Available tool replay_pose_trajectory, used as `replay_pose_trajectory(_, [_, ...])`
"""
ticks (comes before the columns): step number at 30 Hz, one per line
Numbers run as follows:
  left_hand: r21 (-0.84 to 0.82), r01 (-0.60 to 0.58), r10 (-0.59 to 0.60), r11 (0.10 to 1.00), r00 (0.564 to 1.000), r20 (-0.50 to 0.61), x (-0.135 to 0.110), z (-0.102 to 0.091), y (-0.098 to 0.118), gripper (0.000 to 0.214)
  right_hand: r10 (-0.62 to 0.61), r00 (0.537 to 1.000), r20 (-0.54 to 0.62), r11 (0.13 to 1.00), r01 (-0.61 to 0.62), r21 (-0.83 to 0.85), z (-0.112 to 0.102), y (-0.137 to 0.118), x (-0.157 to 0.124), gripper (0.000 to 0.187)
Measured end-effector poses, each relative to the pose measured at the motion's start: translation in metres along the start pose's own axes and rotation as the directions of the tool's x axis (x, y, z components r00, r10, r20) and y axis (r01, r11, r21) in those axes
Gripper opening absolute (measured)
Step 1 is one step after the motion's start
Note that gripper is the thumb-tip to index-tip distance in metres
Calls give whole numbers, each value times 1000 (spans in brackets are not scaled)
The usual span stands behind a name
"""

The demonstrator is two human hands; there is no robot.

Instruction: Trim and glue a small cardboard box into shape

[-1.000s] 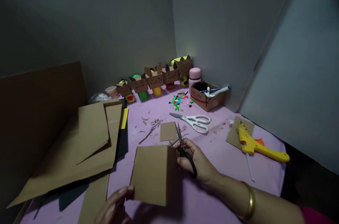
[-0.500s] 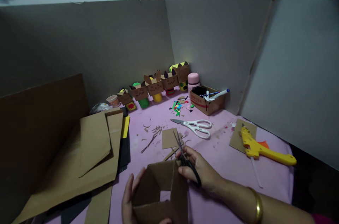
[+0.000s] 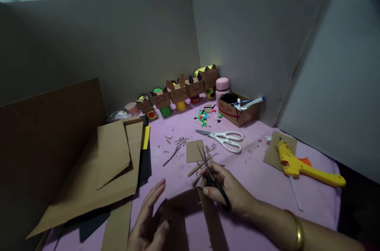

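A pair of black-handled scissors point(image 3: 220, 192) is in my right hand point(image 3: 234, 191), with the blades pointing up and away. The thumb and fingertips of that hand also meet the far corner of an open cardboard box point(image 3: 213, 221), low in the middle of the view. To the left of the box is my left hand point(image 3: 145, 219), its fingers spread and its thumb by the box's left wall; whether the thumb touches it I cannot tell. Beyond the blades lie a small cardboard square point(image 3: 194, 151) and thin cardboard offcuts point(image 3: 178, 147).
White-handled scissors point(image 3: 227, 140) lie farther back. A yellow glue gun point(image 3: 308, 170) rests at right on a cardboard piece point(image 3: 271, 152). Large cardboard sheets point(image 3: 89, 179) cover the left. Behind stand several cardboard-headed figures point(image 3: 178, 94), a pink bottle point(image 3: 222, 84) and a box of pens point(image 3: 237, 114).
My left hand has loosened from the box and its fingers have spread. The box has tilted and shifted lower. My right hand still holds the scissors. The whole view has shifted slightly.
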State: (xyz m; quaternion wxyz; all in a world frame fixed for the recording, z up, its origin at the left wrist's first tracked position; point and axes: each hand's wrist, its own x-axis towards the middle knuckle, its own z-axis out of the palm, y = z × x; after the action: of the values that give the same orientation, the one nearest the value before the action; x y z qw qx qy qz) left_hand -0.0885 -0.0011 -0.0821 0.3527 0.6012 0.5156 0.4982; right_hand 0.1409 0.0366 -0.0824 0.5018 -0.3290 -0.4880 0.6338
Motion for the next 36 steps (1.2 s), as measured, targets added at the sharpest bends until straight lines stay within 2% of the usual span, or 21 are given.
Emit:
replay_pose_trajectory(2, [153, -57, 41, 987, 994, 105, 6, -4, 17, 34, 19, 999, 28, 1000, -18, -21, 2, -2, -1, 34])
replay_pose_trajectory(3, [256, -138, 92, 957, 979, 183, 11, -8, 24, 33, 29, 999, 42, 999, -28, -30, 3, -2, -2, 34])
replay_pose_trajectory(4, [354, -263, 167, 897, 946, 279, 16, -11, 30, 34, 37, 998, 54, 999, -35, -39, 4, -2, -3, 34])
replay_pose_trajectory(6, [466, -530, 378, 709, 843, 384, 26, -13, 40, 29, 47, 996, 79, 998, -44, -47, 6, 0, -4, 34])
replay_pose_trajectory(7, [494, -608, 445, 621, 793, 416, 31, -12, 44, 29, 52, 994, 94, 998, -48, -46, 7, 2, -4, 35])
replay_pose_trajectory(8, [509, -643, 465, 573, 766, 444, 35, -9, 48, 29, 58, 992, 116, 998, -53, -44, 8, 4, -5, 37])
replay_pose_trajectory(9, [502, -647, 447, 574, 761, 470, 38, -5, 52, 27, 65, 988, 141, 997, -60, -40, 8, 6, -5, 39])
replay_pose_trajectory(10, [493, -600, 369, 630, 790, 490, 40, 0, 56, 21, 73, 984, 164, 997, -69, -31, 8, 7, -5, 41])
replay_pose_trajectory(11, [490, -496, 224, 716, 829, 512, 41, 5, 60, 17, 79, 981, 177, 997, -77, -16, 8, 8, -5, 44])
replay_pose_trajectory(13, [475, -198, -52, 857, 886, 462, 40, 11, 66, 17, 89, 983, 162, 995, -94, 20, 4, 6, -5, 49])
replay_pose_trajectory(14, [435, -41, -162, 900, 893, 419, 38, 12, 68, 19, 102, 985, 140, 994, -106, 25, 1, 4, -4, 52])
replay_pose_trajectory(16, [253, 219, -301, 942, 886, 353, 35, 12, 66, 18, 141, 986, 86, 990, -140, -16, -7, -2, -5, 57])
replay_pose_trajectory(19, [-67, 451, -399, 890, 841, 364, 32, 10, 53, 19, 205, 976, 68, 969, -193, -151, -17, -13, -7, 52])
replay_pose_trajectory(22, [-220, 512, -413, 830, 830, 374, 30, 12, 39, 30, 285, 949, 134, 915, -228, -332, -23, -22, -11, 44])
replay_pose_trajectory(26, [-257, 558, -446, 789, 808, 385, 29, 12, 32, 33, 214, 957, 194, 811, -63, -582, -24, -27, -17, 44])
replay_pose_trajectory(28, [-257, 569, -449, 781, 798, 402, 29, 10, 31, 34, 198, 954, 224, 784, -17, -621, -24, -28, -20, 46])
replay_pose_trajectory(31, [-247, 573, -448, 782, 791, 417, 28, 5, 26, 29, 210, 951, 227, 757, -11, -654, -25, -26, -23, 51])
replay_pose_trajectory(36, [-310, 584, -440, 751, 791, 426, 26, 3, 18, 30, 282, 940, 192, 731, -81, -678, -25, -23, -23, 49])
